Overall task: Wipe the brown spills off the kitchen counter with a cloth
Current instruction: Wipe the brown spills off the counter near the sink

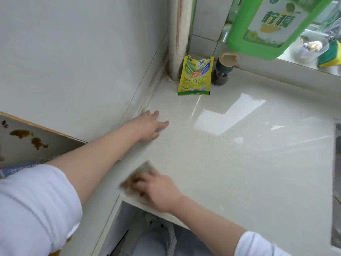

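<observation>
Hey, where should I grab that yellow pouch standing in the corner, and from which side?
Pinch the yellow pouch by its flat top edge, coming from above and the front. It stands upright against the pipe, with a dark bottle close on its right.

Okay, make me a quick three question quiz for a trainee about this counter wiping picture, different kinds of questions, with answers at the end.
1. True or false: the left hand lies flat on the counter.
2. Which hand has its grip on the cloth? A) left B) right
3. Fill in: brown spills show on the pale surface at the far ____ of the view.

Key: 1 true. 2 B. 3 left.
</observation>
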### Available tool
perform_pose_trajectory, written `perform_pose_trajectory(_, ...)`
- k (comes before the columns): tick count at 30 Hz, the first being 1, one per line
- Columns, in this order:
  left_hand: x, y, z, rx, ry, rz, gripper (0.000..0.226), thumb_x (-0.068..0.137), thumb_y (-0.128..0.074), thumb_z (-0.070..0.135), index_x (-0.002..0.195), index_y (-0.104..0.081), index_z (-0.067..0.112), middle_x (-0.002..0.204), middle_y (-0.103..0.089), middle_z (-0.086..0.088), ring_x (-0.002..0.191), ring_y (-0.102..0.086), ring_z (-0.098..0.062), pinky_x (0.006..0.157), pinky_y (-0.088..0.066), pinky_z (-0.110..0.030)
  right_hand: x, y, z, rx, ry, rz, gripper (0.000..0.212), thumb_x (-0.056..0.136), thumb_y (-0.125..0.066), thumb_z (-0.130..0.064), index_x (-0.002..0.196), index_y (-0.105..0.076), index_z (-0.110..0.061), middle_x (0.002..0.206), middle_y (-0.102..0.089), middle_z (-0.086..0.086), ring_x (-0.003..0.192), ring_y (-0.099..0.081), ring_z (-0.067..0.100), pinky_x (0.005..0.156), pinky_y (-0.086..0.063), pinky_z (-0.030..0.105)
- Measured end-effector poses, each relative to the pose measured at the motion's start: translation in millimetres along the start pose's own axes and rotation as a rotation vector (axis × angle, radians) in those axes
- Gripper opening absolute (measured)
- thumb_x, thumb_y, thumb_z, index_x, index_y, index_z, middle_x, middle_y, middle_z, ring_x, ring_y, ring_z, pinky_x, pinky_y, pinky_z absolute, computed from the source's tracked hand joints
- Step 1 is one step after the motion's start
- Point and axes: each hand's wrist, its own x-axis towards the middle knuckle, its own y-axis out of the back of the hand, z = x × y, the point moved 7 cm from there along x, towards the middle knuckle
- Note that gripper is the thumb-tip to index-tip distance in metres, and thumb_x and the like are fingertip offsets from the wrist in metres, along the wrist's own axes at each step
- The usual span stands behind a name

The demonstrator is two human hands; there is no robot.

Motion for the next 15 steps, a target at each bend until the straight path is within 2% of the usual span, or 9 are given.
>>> perform_pose_trajectory(1, 0.4, -0.8, -0.8, -0.03, 0.004, -0.031, 0.061, 0.105, -0.033, 0.027, 0.156, -0.005, 0.044, 0.165, 0.005, -0.013, 0.151, -0.004, -0.04, 0.122, -0.017, -0.046, -6.8, -11.1, -12.2, 0.006, 0.105, -0.07, 0.028, 0.094, -0.051, -0.031, 0.119, -0.063, -0.031, 0.126, -0.054, -0.008, 0.11, -0.047, 0.025, 0.069, -0.053, 0.038)
perform_pose_trajectory(3, 2.0, -3.1, -3.4, -0.098, 0.011, -0.07, 0.062, 0.105, -0.029, 0.019, 0.155, -0.004, 0.047, 0.166, 0.011, -0.008, 0.152, 0.003, -0.037, 0.122, -0.015, -0.048, -14.8, -0.5, 1.9, 0.038, 0.118, -0.094, 0.024, 0.091, -0.054, -0.034, 0.108, -0.07, -0.03, 0.118, -0.06, -0.01, 0.107, -0.05, 0.022, 0.069, -0.055, 0.038)
perform_pose_trajectory(5, 4.2, -6.0, -5.7, -0.135, 0.01, -0.078, 0.065, 0.104, -0.028, 0.013, 0.154, -0.004, 0.048, 0.165, 0.014, -0.006, 0.152, 0.007, -0.036, 0.123, -0.013, -0.048, -10.1, 30.8, 41.8, 0.068, -0.055, 0.048, 0.029, 0.086, -0.048, -0.034, 0.103, -0.071, -0.033, 0.118, -0.061, -0.015, 0.108, -0.053, 0.02, 0.069, -0.055, 0.038)
perform_pose_trajectory(7, 6.6, -8.1, -5.4, -0.156, 0.013, -0.076, 0.066, 0.104, -0.027, 0.012, 0.154, -0.005, 0.049, 0.165, 0.014, -0.006, 0.151, 0.008, -0.036, 0.123, -0.013, -0.049, -0.8, 58.5, 75.9, 0.075, -0.319, 0.279, 0.036, 0.084, -0.045, -0.03, 0.11, -0.069, -0.035, 0.125, -0.059, -0.017, 0.114, -0.052, 0.021, 0.073, -0.055, 0.037)
perform_pose_trajectory(9, 8.2, -9.5, -4.3, -0.165, 0.026, -0.058, 0.064, 0.104, -0.025, 0.015, 0.154, -0.005, 0.049, 0.165, 0.014, -0.007, 0.151, 0.008, -0.037, 0.123, -0.013, -0.048, 17.9, 50.9, 66.6, 0.06, -0.432, 0.361, 0.038, 0.087, -0.051, -0.02, 0.12, -0.065, -0.033, 0.132, -0.056, -0.014, 0.114, -0.05, 0.025, 0.078, -0.054, 0.036)
perform_pose_trajectory(11, 7.9, -11.9, -3.9, -0.178, 0.027, -0.051, 0.062, 0.104, -0.024, 0.018, 0.154, -0.003, 0.048, 0.165, 0.015, -0.007, 0.151, 0.009, -0.038, 0.123, -0.011, -0.05, 29.0, 16.6, 23.9, 0.051, -0.276, 0.246, 0.033, 0.088, -0.056, -0.017, 0.118, -0.065, -0.028, 0.13, -0.057, -0.009, 0.108, -0.049, 0.028, 0.08, -0.053, 0.038)
perform_pose_trajectory(13, 7.5, -15.1, -3.8, -0.186, 0.029, -0.054, 0.061, 0.104, -0.026, 0.022, 0.154, 0.0, 0.047, 0.165, 0.017, -0.006, 0.151, 0.013, -0.037, 0.123, -0.01, -0.051, 4.9, -9.3, -15.5, 0.079, -0.031, 0.1, 0.019, 0.089, -0.058, -0.025, 0.105, -0.069, -0.024, 0.115, -0.062, -0.007, 0.101, -0.05, 0.026, 0.078, -0.053, 0.038)
perform_pose_trajectory(15, 6.6, -17.8, -4.3, -0.182, 0.034, -0.046, 0.061, 0.105, -0.027, 0.027, 0.154, 0.002, 0.047, 0.164, 0.019, -0.005, 0.15, 0.015, -0.035, 0.122, -0.011, -0.053, -37.1, -3.8, -5.7, 0.127, 0.013, 0.034, 0.019, 0.086, -0.055, -0.028, 0.092, -0.072, -0.023, 0.101, -0.066, -0.008, 0.098, -0.052, 0.022, 0.071, -0.054, 0.036)
